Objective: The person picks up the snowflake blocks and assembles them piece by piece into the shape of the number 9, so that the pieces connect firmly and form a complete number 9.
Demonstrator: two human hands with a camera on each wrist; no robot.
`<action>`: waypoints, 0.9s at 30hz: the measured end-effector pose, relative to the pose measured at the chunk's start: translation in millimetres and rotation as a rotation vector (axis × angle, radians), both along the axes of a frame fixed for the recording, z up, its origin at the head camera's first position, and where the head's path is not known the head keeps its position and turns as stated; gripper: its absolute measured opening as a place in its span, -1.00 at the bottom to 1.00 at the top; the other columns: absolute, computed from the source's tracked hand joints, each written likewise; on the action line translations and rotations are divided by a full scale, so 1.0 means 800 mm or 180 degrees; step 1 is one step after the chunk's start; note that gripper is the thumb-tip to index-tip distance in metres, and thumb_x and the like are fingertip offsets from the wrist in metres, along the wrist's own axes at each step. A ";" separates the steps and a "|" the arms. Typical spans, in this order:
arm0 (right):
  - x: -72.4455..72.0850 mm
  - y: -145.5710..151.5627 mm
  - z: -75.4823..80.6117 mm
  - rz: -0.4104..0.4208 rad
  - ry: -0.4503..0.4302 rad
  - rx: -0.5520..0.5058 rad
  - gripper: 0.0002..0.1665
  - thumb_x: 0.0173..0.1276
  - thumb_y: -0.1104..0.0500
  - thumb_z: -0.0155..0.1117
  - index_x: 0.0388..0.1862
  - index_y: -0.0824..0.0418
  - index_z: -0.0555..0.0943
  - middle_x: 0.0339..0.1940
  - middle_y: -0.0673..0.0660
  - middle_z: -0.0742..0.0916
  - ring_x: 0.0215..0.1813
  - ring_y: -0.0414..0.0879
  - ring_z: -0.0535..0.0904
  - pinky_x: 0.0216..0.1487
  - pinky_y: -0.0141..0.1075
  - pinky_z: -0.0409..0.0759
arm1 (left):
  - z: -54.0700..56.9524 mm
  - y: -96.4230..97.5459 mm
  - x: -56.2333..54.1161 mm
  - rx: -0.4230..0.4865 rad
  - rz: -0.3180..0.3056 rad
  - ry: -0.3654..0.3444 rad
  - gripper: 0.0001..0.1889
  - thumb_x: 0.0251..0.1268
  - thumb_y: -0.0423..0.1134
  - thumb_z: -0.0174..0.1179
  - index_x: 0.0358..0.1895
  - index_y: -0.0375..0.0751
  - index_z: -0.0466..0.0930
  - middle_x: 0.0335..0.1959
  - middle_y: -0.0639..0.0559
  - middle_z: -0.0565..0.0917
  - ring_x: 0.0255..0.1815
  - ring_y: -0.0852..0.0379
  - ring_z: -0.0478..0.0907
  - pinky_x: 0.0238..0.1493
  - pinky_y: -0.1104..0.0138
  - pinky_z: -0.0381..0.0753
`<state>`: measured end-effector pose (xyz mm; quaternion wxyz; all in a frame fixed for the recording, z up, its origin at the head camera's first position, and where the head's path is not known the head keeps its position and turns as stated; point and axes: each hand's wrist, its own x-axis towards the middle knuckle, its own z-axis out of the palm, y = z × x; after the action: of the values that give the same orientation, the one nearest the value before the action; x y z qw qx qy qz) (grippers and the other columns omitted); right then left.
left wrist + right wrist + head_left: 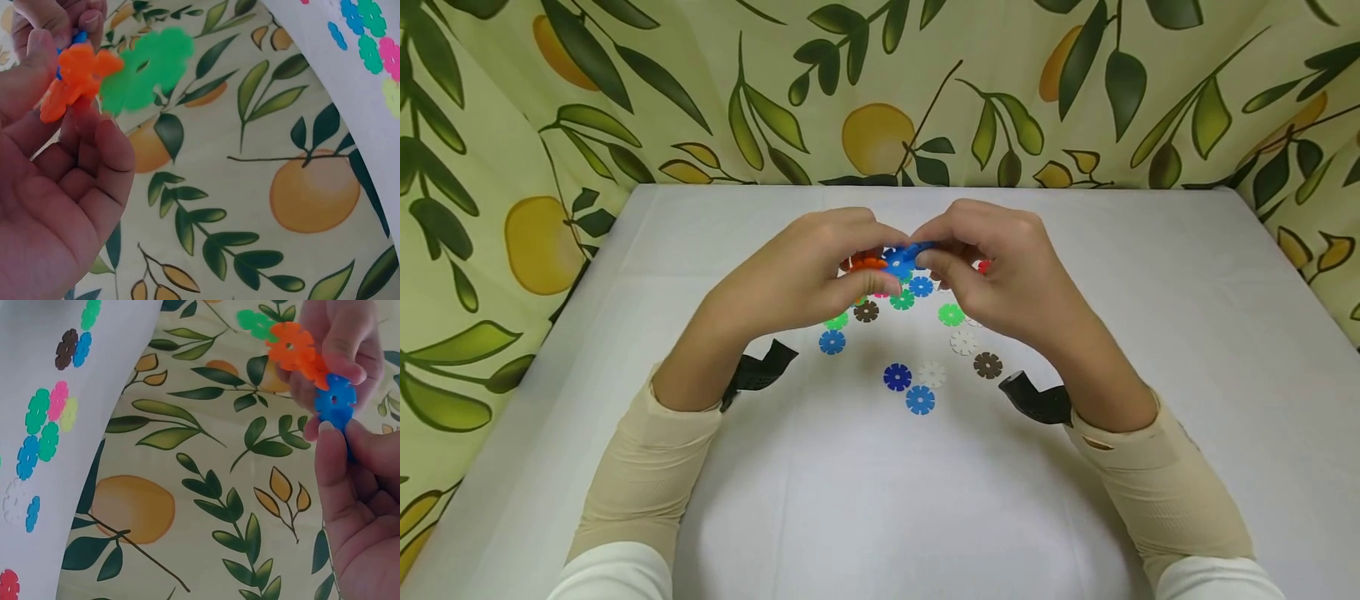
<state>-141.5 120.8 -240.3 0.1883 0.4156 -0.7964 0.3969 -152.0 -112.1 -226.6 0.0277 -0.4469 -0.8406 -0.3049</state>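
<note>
Disc chain (312,366), apparently mid-joining: my left hand (812,271) pinches orange discs (296,354), my right hand (1000,267) blue (335,407); next likely needs firm pressing.

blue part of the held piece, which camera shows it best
The right wrist view: the blue part shows large, centre hole visible, though the right hand covers some. The head view shows it smaller; in the left wrist view, the orange pieces hide most of it.
</note>
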 end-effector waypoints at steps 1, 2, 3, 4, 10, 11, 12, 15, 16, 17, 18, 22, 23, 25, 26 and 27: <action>0.000 0.000 0.001 -0.0013 -0.0023 0.0026 -0.80 0.21 0.54 0.40 -0.19 0.39 0.71 -0.38 0.09 0.71 -0.37 -0.20 0.63 -0.31 -0.39 0.65 | -0.001 -0.001 -0.002 -0.0021 0.0022 -0.0056 -0.60 0.32 -0.19 0.37 0.17 -0.26 0.64 -0.28 0.07 0.59 -0.31 0.18 0.46 -0.30 0.29 0.48; -0.001 0.000 0.002 -0.0022 -0.0050 0.0052 -0.79 0.21 0.52 0.40 -0.17 0.39 0.71 -0.35 0.09 0.72 -0.36 -0.19 0.64 -0.30 -0.40 0.65 | -0.001 -0.002 -0.003 -0.0043 0.0037 -0.0088 -0.59 0.33 -0.16 0.36 0.18 -0.25 0.64 -0.28 0.08 0.59 -0.30 0.19 0.47 -0.30 0.29 0.49; -0.001 0.001 0.003 -0.0032 -0.0090 0.0071 -0.78 0.21 0.52 0.41 -0.15 0.39 0.71 -0.33 0.09 0.73 -0.35 -0.19 0.65 -0.28 -0.41 0.65 | -0.001 -0.002 -0.005 -0.0064 0.0052 -0.0118 -0.59 0.35 -0.14 0.35 0.19 -0.24 0.64 -0.28 0.09 0.60 -0.28 0.19 0.48 -0.29 0.28 0.49; -0.002 0.001 0.003 -0.0048 -0.0140 0.0085 -0.77 0.21 0.51 0.41 -0.14 0.39 0.71 -0.31 0.09 0.74 -0.35 -0.18 0.65 -0.28 -0.41 0.65 | -0.001 -0.003 -0.006 -0.0082 0.0063 -0.0143 -0.58 0.35 -0.13 0.34 0.19 -0.23 0.63 -0.28 0.10 0.60 -0.27 0.20 0.49 -0.28 0.27 0.51; -0.009 0.013 0.004 -0.0274 -0.0324 0.0222 -0.76 0.27 0.47 0.38 -0.07 0.35 0.70 -0.23 0.07 0.76 -0.25 -0.17 0.66 -0.22 -0.38 0.65 | -0.003 -0.005 -0.013 -0.0059 0.0104 -0.0265 -0.61 0.35 -0.11 0.33 0.15 -0.23 0.63 -0.25 0.11 0.66 -0.20 0.21 0.54 -0.24 0.22 0.56; -0.012 0.015 0.004 -0.0332 -0.0376 0.0305 -0.77 0.30 0.44 0.37 -0.06 0.33 0.71 -0.22 0.07 0.76 -0.22 -0.16 0.65 -0.20 -0.35 0.64 | -0.003 -0.006 -0.014 -0.0042 0.0117 -0.0282 -0.61 0.34 -0.12 0.34 0.13 -0.23 0.63 -0.25 0.12 0.67 -0.19 0.22 0.54 -0.23 0.23 0.55; -0.015 0.018 0.002 -0.0381 -0.0440 0.0427 -0.78 0.32 0.42 0.36 -0.06 0.32 0.71 -0.21 0.06 0.76 -0.20 -0.15 0.65 -0.19 -0.32 0.64 | -0.004 -0.006 -0.016 -0.0019 0.0126 -0.0297 -0.62 0.33 -0.12 0.35 0.12 -0.23 0.63 -0.26 0.13 0.67 -0.20 0.23 0.54 -0.23 0.23 0.55; -0.028 0.021 -0.008 -0.0451 -0.0831 0.1042 -0.78 0.37 0.35 0.33 -0.02 0.29 0.70 -0.14 0.08 0.76 -0.15 -0.08 0.64 -0.16 -0.19 0.64 | -0.006 -0.009 -0.018 0.0039 0.0174 -0.0353 -0.61 0.31 -0.12 0.37 0.11 -0.21 0.60 -0.27 0.15 0.66 -0.20 0.27 0.54 -0.22 0.27 0.56; -0.033 0.022 -0.014 -0.0445 -0.1013 0.1314 -0.76 0.38 0.34 0.33 0.00 0.28 0.70 -0.11 0.10 0.76 -0.15 -0.06 0.65 -0.14 -0.15 0.64 | -0.007 -0.009 -0.019 0.0072 0.0172 -0.0376 -0.61 0.31 -0.12 0.36 0.12 -0.21 0.59 -0.27 0.14 0.66 -0.20 0.26 0.54 -0.21 0.26 0.55; -0.038 0.021 -0.019 -0.0430 -0.1196 0.1597 -0.74 0.38 0.32 0.34 0.04 0.27 0.69 -0.07 0.11 0.75 -0.14 -0.05 0.65 -0.11 -0.14 0.65 | -0.008 -0.009 -0.019 0.0113 0.0163 -0.0395 -0.61 0.32 -0.13 0.35 0.13 -0.22 0.57 -0.27 0.14 0.66 -0.21 0.26 0.54 -0.20 0.26 0.56; -0.042 0.021 -0.026 -0.0404 -0.1360 0.1857 -0.72 0.37 0.31 0.35 0.06 0.26 0.69 -0.04 0.12 0.75 -0.12 -0.03 0.64 -0.09 -0.13 0.65 | -0.009 -0.009 -0.019 0.0149 0.0161 -0.0415 -0.59 0.32 -0.14 0.34 0.15 -0.22 0.55 -0.28 0.14 0.66 -0.22 0.26 0.54 -0.21 0.26 0.56; -0.057 0.018 -0.050 -0.0374 -0.1799 0.2499 -0.65 0.36 0.30 0.37 0.12 0.23 0.67 -0.01 0.17 0.72 -0.12 0.02 0.62 -0.06 -0.12 0.64 | -0.010 -0.009 -0.018 0.0318 0.0096 -0.0487 -0.57 0.40 -0.18 0.25 0.25 -0.23 0.47 -0.28 0.12 0.67 -0.24 0.24 0.54 -0.22 0.26 0.56; -0.059 0.018 -0.055 -0.0410 -0.1871 0.2573 -0.65 0.36 0.30 0.37 0.13 0.22 0.66 -0.01 0.17 0.71 -0.08 0.03 0.61 -0.04 -0.11 0.64 | -0.010 -0.008 -0.018 0.0367 0.0073 -0.0500 -0.58 0.42 -0.19 0.22 0.27 -0.23 0.46 -0.26 0.11 0.67 -0.22 0.23 0.54 -0.21 0.26 0.56; -0.064 0.017 -0.063 -0.0508 -0.1976 0.2657 -0.64 0.35 0.30 0.37 0.12 0.21 0.67 -0.02 0.18 0.70 -0.04 0.07 0.60 0.02 -0.07 0.62 | -0.010 -0.007 -0.018 0.0459 0.0031 -0.0572 -0.61 0.46 -0.21 0.15 0.26 -0.25 0.45 -0.23 0.08 0.66 -0.19 0.22 0.54 -0.17 0.25 0.56; -0.065 0.017 -0.066 -0.0569 -0.2011 0.2694 -0.64 0.34 0.31 0.38 0.11 0.21 0.67 -0.02 0.19 0.70 -0.01 0.08 0.59 0.07 -0.05 0.61 | -0.009 -0.007 -0.017 0.0506 0.0017 -0.0617 -0.64 0.47 -0.21 0.12 0.23 -0.25 0.45 -0.21 0.07 0.65 -0.17 0.21 0.54 -0.15 0.25 0.56; -0.067 0.017 -0.068 -0.0630 -0.2056 0.2725 -0.64 0.32 0.33 0.38 0.10 0.21 0.68 -0.02 0.19 0.70 0.01 0.08 0.58 0.10 -0.03 0.60 | -0.009 -0.006 -0.017 0.0558 -0.0002 -0.0671 -0.68 0.48 -0.23 0.10 0.20 -0.26 0.45 -0.19 0.05 0.64 -0.15 0.20 0.54 -0.14 0.24 0.56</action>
<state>-194.8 134.8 -294.7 -0.2154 0.2351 -0.9395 0.1250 -165.8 -116.7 -234.0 -0.0219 -0.4085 -0.8088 -0.4224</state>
